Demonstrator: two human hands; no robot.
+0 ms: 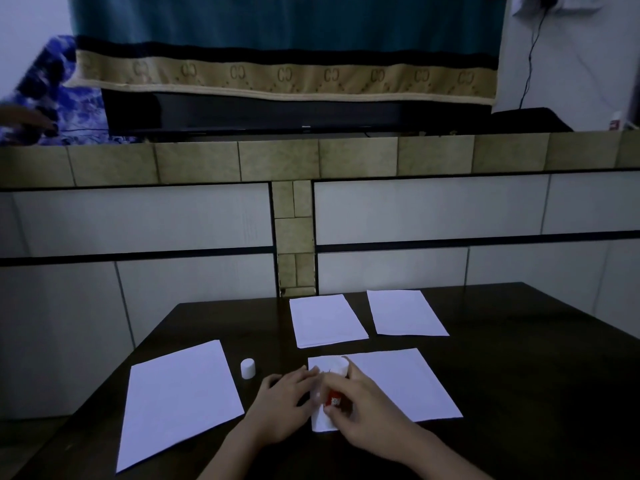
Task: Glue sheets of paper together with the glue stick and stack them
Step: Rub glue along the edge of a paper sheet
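A white sheet of paper (398, 382) lies on the dark table (519, 358) in front of me. My right hand (360, 407) grips a red and white glue stick (337, 382), its tip on the sheet's left part. My left hand (287, 400) presses flat on the sheet's left edge. The stick's white cap (248, 368) stands upright on the table, left of my hands. A larger sheet (180, 400) lies at the left. Two more sheets, one (327, 320) and another (405, 312), lie side by side at the far edge.
The table stands against a tiled wall (294, 216) with a ledge. A dark screen (277, 112) under a teal cloth sits on the ledge, with a small bottle (615, 121) at the far right.
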